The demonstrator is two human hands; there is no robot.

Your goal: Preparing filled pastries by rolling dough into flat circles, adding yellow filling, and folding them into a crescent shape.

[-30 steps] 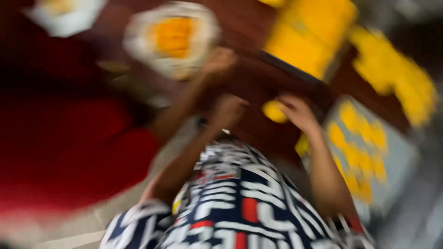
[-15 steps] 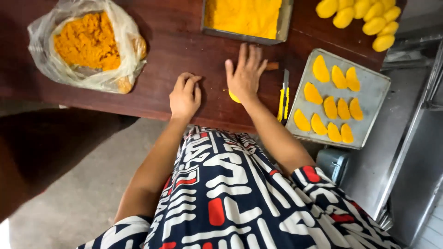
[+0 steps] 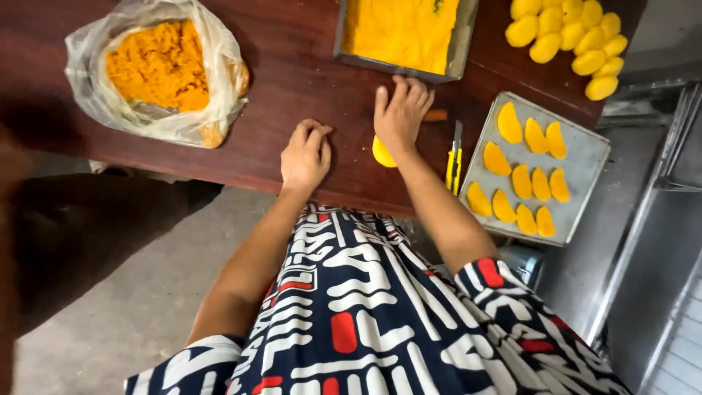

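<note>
Right hand (image 3: 398, 113): flat, fingers spread, palm pressing a yellow dough piece (image 3: 382, 153) on the dark wooden surface (image 3: 292, 80); it grips nothing.
Left hand (image 3: 306, 155): loosely curled, knuckles resting on the surface, empty.
Step judged in hand: flattening or shaping that piece under the palm.
Just right of the right hand: yellow utility knife (image 3: 453, 164), lying lengthwise.
Beyond it: metal tray (image 3: 585, 157) carrying shaped yellow pieces (image 3: 523, 179) in rows, overhanging the surface edge.
Ahead: deep tray of yellow filling (image 3: 401, 33).
Far right corner: heap of yellow dough balls (image 3: 567, 40).
Far left: plastic bag of orange crumbly mash (image 3: 157, 66).
</note>
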